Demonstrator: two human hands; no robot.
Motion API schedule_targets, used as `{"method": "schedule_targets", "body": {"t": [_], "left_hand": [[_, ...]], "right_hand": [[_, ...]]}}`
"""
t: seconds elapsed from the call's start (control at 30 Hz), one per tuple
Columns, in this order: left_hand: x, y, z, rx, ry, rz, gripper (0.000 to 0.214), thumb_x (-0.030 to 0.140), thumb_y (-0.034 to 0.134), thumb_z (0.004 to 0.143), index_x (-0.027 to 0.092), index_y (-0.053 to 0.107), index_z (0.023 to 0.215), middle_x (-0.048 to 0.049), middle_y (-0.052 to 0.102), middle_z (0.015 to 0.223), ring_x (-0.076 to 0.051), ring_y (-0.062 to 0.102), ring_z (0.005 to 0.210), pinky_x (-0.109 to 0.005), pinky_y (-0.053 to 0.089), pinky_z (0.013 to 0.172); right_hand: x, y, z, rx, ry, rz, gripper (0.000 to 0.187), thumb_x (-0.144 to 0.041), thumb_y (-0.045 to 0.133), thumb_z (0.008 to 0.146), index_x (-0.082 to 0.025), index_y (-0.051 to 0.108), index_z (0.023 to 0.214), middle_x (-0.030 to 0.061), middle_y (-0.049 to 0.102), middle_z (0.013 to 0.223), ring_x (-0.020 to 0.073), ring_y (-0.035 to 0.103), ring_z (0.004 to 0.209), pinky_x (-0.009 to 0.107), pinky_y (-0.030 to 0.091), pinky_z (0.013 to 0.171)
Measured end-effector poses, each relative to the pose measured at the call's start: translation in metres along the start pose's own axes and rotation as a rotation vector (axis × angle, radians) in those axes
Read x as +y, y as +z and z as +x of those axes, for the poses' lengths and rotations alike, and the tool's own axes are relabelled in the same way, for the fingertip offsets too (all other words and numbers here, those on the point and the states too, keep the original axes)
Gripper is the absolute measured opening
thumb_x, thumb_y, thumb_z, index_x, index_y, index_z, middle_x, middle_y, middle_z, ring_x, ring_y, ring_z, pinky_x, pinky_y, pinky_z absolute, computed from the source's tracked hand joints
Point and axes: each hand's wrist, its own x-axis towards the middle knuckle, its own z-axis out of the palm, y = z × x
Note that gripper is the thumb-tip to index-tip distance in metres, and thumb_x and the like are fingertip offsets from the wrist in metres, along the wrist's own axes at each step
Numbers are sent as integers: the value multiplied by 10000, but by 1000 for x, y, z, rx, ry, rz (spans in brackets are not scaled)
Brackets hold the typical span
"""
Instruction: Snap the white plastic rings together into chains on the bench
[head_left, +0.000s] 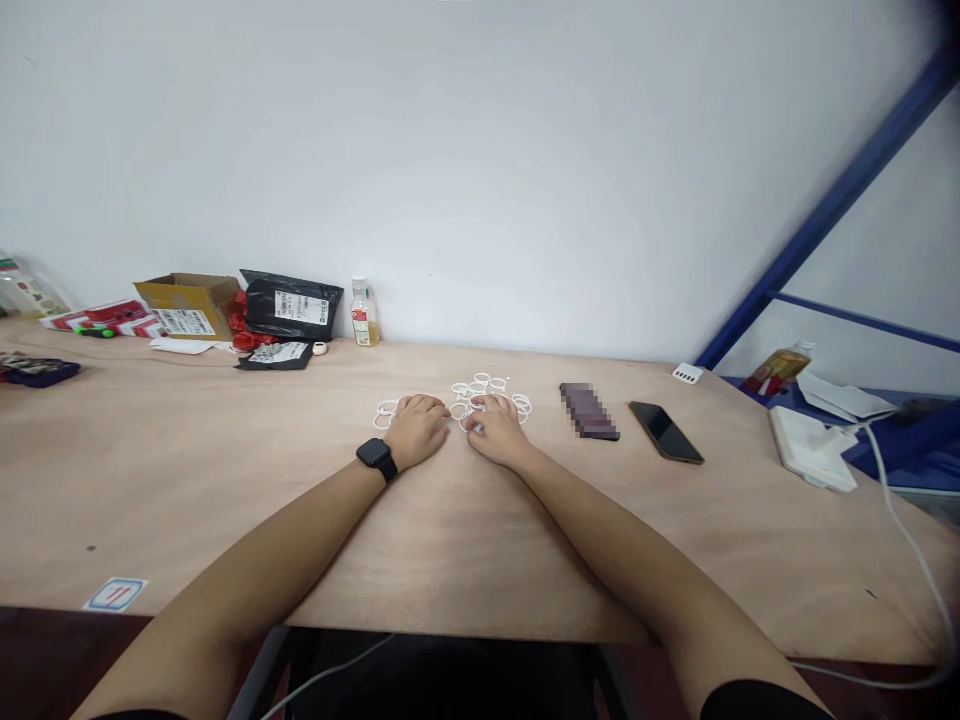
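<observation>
Several thin white rings (pixel 482 378) lie in a loose cluster on the wooden table, some overlapping. My left hand (pixel 418 430), with a black watch (pixel 376 457) on its wrist, rests palm down with fingers loosely stretched. A pair of white rings (pixel 383 420) lies just left of it, partly under the fingers. My right hand (pixel 498 432) reaches over the cluster, thumb and forefinger apart, touching or hovering just above the rings. More white rings (pixel 521 403) show to its right. Rings under the right palm are hidden.
A blurred dark rectangular object (pixel 589 411) and a phone (pixel 666 432) lie to the right. Beyond them sits a white power strip (pixel 810 445) with a cable. Along the wall stand a bottle (pixel 364 315), a black parcel bag (pixel 292 305) and a cardboard box (pixel 187 303).
</observation>
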Motion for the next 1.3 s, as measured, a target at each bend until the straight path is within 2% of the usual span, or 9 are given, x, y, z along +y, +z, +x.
{"method": "schedule_targets", "body": {"t": [0.13,0.23,0.33,0.47,0.63,0.73,0.9,1.1,1.3], "left_hand": [[5,-1,0,31,90,-45,327,304,542,872,235,589,1187,-87,594,1224,-256,509,1137,-422,370,960],[6,-1,0,21,92,-45,281,354,496,919,249,616,1150,-79,600,1231,-245,524,1135,-421,355,967],[4,-2,0,4,65,-56,291,395,428,964,256,652,1088,-68,645,1185,-227,558,1093,-420,332,961],[2,-4,2,10,9,-106,357,381,338,999,215,647,1069,-77,704,1035,-203,611,983,-381,353,915],[4,-5,1,-18,71,-124,386,369,297,1006,194,641,1028,-74,712,927,-200,632,892,-355,380,864],[5,-6,1,-14,89,-109,410,381,292,1003,186,650,958,-79,705,887,-203,627,880,-357,383,856],[7,-7,0,-56,131,-80,456,442,309,992,179,634,809,-68,674,777,-191,614,810,-357,387,861],[6,-5,1,-51,141,-94,496,382,210,1011,173,616,816,-78,672,795,-194,608,811,-370,390,866],[5,-6,0,-47,147,-123,499,395,214,1007,180,614,802,-75,663,779,-195,605,797,-361,402,838]], "right_hand": [[-7,-6,-1,25,-138,10,124,-214,567,856,-235,685,886,59,514,1334,261,345,1270,475,188,1091],[-14,-9,-2,63,-224,44,165,-213,515,899,-235,659,977,64,515,1341,258,347,1286,468,198,1100],[-16,-11,-2,91,-224,95,203,-238,485,921,-234,631,1062,74,557,1289,255,402,1248,449,259,1072],[-12,-13,-1,153,-153,172,287,-285,469,934,-209,580,1187,98,592,1217,251,471,1169,414,330,1012],[-9,-13,-1,90,-250,247,272,-269,369,980,-204,626,1037,78,655,1013,219,543,980,365,393,909],[-10,-12,-1,118,-260,262,284,-286,358,988,-197,628,980,77,654,935,211,546,902,355,413,864],[-13,-12,-3,106,-248,295,277,-309,372,983,-204,627,1010,76,656,927,209,561,904,357,435,862],[-17,-12,-7,143,-227,383,306,-339,443,938,-193,580,1170,90,652,1012,213,578,917,362,448,866],[-12,-9,-7,90,-221,318,253,-319,406,934,-198,619,999,62,628,852,206,559,839,340,432,813]]}}
